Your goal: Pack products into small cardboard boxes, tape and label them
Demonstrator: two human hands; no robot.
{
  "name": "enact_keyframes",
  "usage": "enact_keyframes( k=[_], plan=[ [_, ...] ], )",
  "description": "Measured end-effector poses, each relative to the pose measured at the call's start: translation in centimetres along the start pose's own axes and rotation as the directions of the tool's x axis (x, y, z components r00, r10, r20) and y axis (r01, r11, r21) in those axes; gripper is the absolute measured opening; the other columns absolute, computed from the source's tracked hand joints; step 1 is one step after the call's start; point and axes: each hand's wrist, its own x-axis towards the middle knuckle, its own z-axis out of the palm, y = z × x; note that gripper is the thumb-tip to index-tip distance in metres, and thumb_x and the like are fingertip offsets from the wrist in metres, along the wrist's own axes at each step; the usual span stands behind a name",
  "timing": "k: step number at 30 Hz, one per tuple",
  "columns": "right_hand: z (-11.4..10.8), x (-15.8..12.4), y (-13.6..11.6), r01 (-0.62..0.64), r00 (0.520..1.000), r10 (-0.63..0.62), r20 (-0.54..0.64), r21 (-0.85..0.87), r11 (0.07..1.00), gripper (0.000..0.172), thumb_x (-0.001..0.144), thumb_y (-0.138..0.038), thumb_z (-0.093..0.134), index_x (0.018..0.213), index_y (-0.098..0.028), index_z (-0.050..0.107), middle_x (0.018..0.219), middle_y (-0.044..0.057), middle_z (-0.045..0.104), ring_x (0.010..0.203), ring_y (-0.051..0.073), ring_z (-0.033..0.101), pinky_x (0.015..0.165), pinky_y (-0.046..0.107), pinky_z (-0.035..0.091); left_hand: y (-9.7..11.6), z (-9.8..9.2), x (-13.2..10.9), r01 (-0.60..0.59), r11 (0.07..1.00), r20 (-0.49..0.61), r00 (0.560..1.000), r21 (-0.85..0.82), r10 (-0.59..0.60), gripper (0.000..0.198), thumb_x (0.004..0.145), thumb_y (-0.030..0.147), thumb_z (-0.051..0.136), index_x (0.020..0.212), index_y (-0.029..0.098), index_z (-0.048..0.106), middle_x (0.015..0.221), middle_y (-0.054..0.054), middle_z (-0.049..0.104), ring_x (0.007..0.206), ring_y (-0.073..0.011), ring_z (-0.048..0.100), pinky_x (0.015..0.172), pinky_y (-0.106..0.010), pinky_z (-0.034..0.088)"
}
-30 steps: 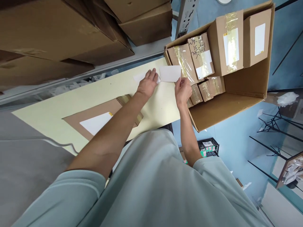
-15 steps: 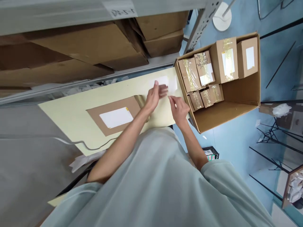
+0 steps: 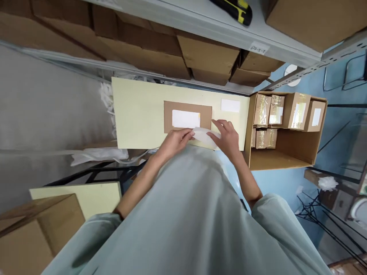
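Note:
Both my hands hold a white slip of paper point(image 3: 204, 135) over the near edge of a pale yellow table point(image 3: 137, 114). My left hand point(image 3: 174, 140) pinches its left end and my right hand point(image 3: 227, 135) grips its right end with curled fingers. Just beyond them a flat brown cardboard parcel point(image 3: 187, 116) with a white label lies on the table. Another white label point(image 3: 230, 105) lies at the table's far right.
An open carton point(image 3: 286, 151) with several small taped boxes stands right of the table. Shelves with brown cartons point(image 3: 206, 53) run behind. A cardboard box point(image 3: 31, 233) and a second yellow board point(image 3: 86, 194) sit at the lower left. Crumpled white wrapping point(image 3: 97, 154) hangs off the table's left.
My hands have drawn back from the table's far right to its near edge with a white slip between them. The view has pulled back and turned, showing more shelf and floor.

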Motion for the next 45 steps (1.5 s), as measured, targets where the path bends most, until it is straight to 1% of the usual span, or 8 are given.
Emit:
enact_keyframes(
  k=[2, 5, 7, 12, 22, 37, 41, 45],
  plan=[
    [-0.7, 0.7, -1.2, -0.015, 0.986, 0.000, 0.168, 0.088, 0.996, 0.028, 0.109, -0.049, 0.081, 0.093, -0.026, 0.079, 0.094, 0.005, 0.078, 0.090, 0.023, 0.068, 0.078, 0.033, 0.053, -0.3, -2.2, -0.9, -0.023, 1.000, -0.072, 0.997, 0.002, 0.023, 0.043, 0.096, 0.071, 0.077, 0.091, 0.028, 0.084, 0.092, -0.007, 0.087, 0.088, -0.0288, 0.083, 0.082, -0.035, 0.066],
    [0.0, 1.3, -4.0, -0.102, 0.955, 0.019, 0.297, 0.265, 0.959, 0.063, 0.102, -0.067, 0.083, 0.066, -0.025, 0.052, 0.065, -0.006, 0.049, 0.066, 0.014, 0.046, 0.064, 0.028, 0.041, -0.5, -4.5, -1.9, -0.031, 0.979, -0.229, 0.973, -0.200, -0.016, 0.052, 0.086, 0.076, 0.087, 0.092, 0.024, 0.083, 0.088, -0.008, 0.085, 0.083, -0.0266, 0.082, 0.083, -0.038, 0.069],
    [1.3, 1.5, -6.5, -0.163, 0.971, 0.077, 0.227, 0.390, 0.906, 0.074, 0.095, -0.081, 0.082, 0.065, -0.027, 0.042, 0.063, -0.009, 0.037, 0.063, 0.012, 0.038, 0.059, 0.026, 0.039, -0.5, -5.3, -2.6, -0.029, 0.918, -0.247, 0.966, -0.396, -0.076, 0.064, 0.081, 0.082, 0.089, 0.099, 0.021, 0.082, 0.090, -0.009, 0.085, 0.083, -0.0273, 0.084, 0.081, -0.041, 0.072],
    [4.2, 1.6, -12.8, -0.198, 0.969, 0.248, -0.022, 0.537, 0.820, 0.074, 0.095, -0.088, 0.076, 0.070, -0.029, 0.041, 0.059, -0.010, 0.032, 0.056, 0.012, 0.041, 0.051, 0.025, 0.044, -0.5, -6.2, -6.0, 0.038, 0.774, -0.065, 0.993, -0.632, -0.103, 0.063, 0.079, 0.076, 0.092, 0.103, 0.018, 0.083, 0.094, -0.011, 0.085, 0.079, -0.0308, 0.086, 0.072, -0.043, 0.074],
    [6.0, 1.0, -19.5, -0.134, 0.961, 0.224, -0.160, 0.439, 0.888, 0.073, 0.101, -0.084, 0.073, 0.073, -0.030, 0.034, 0.063, -0.010, 0.024, 0.056, 0.011, 0.038, 0.049, 0.024, 0.048, -1.5, -10.7, -10.0, -0.092, 0.787, -0.177, 0.984, -0.610, -0.022, 0.038, 0.085, 0.059, 0.090, 0.095, 0.023, 0.082, 0.095, -0.010, 0.088, 0.075, -0.0265, 0.084, 0.063, -0.038, 0.069],
    [10.2, 0.9, -23.2, -0.132, 0.961, 0.214, -0.173, 0.392, 0.911, 0.067, 0.102, -0.087, 0.070, 0.077, -0.028, 0.053, 0.063, -0.010, 0.030, 0.054, 0.011, 0.046, 0.051, 0.025, 0.046, -3.4, -14.9, -11.9, -0.221, 0.733, -0.212, 0.971, -0.644, 0.107, 0.031, 0.088, 0.050, 0.090, 0.087, 0.022, 0.077, 0.086, -0.008, 0.084, 0.071, -0.0227, 0.081, 0.054, -0.030, 0.061],
    [11.7, 0.8, -23.7, -0.200, 0.965, 0.236, -0.117, 0.255, 0.946, 0.054, 0.101, -0.080, 0.078, 0.106, -0.026, 0.075, 0.074, -0.006, 0.058, 0.066, 0.014, 0.060, 0.065, 0.028, 0.055, -3.9, -16.5, -12.4, -0.247, 0.798, -0.229, 0.963, -0.550, 0.140, 0.030, 0.090, 0.051, 0.085, 0.085, 0.023, 0.076, 0.086, -0.005, 0.080, 0.078, -0.0236, 0.083, 0.059, -0.029, 0.064],
    [12.4, -0.4, -25.5, -0.083, 0.992, 0.103, -0.079, 0.224, 0.971, 0.045, 0.106, -0.070, 0.078, 0.115, -0.026, 0.083, 0.110, 0.005, 0.079, 0.084, 0.017, 0.069, 0.076, 0.032, 0.058, -5.1, -18.0, -12.8, -0.291, 0.835, -0.237, 0.951, -0.467, 0.199, 0.026, 0.093, 0.048, 0.079, 0.087, 0.023, 0.077, 0.093, -0.005, 0.078, 0.081, -0.0218, 0.081, 0.063, -0.029, 0.066]
  ],
)
